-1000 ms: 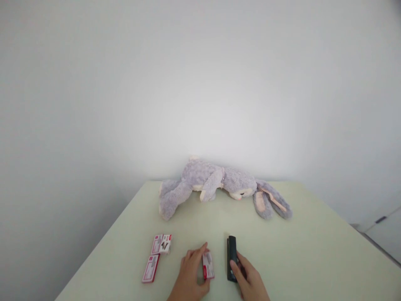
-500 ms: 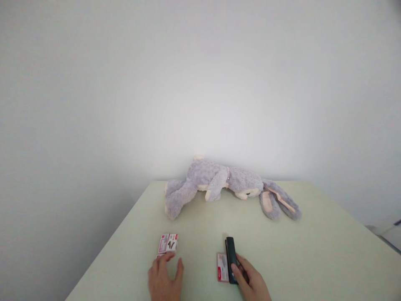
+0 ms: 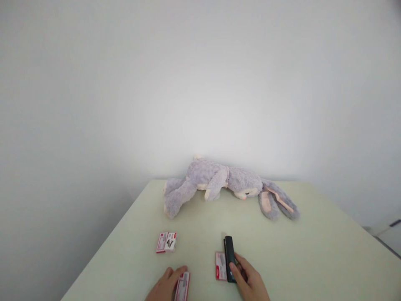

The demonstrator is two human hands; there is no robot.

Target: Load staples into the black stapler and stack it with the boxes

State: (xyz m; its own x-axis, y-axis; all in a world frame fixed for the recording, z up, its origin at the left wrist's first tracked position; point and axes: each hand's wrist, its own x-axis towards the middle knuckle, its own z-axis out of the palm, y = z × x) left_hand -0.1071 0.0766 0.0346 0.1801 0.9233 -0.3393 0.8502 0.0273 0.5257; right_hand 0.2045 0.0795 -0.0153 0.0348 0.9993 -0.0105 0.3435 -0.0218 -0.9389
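Note:
My left hand (image 3: 166, 286) is closed on a small red-and-white staple box (image 3: 182, 286) at the bottom edge of the view, with its fingers over the box's far end and left side. My right hand (image 3: 249, 279) grips a black stapler (image 3: 229, 257), its thumb on top and fingers around the right side. The stapler lies lengthwise on the table. Against its left side is another flat red-and-white box (image 3: 220, 266). Beyond my left hand, two similar small boxes sit side by side, one pink-framed (image 3: 162, 242) and one with a dark stapler-like picture (image 3: 171, 242).
A grey plush rabbit (image 3: 206, 175) lies on its side along the far edge of the pale green table (image 3: 300, 251), its ears to the right. Behind it rises a plain white wall (image 3: 200, 83).
My left hand has come back toward me and slightly right, now with a staple box in its grasp, away from the two other boxes. My right hand stays on the stapler.

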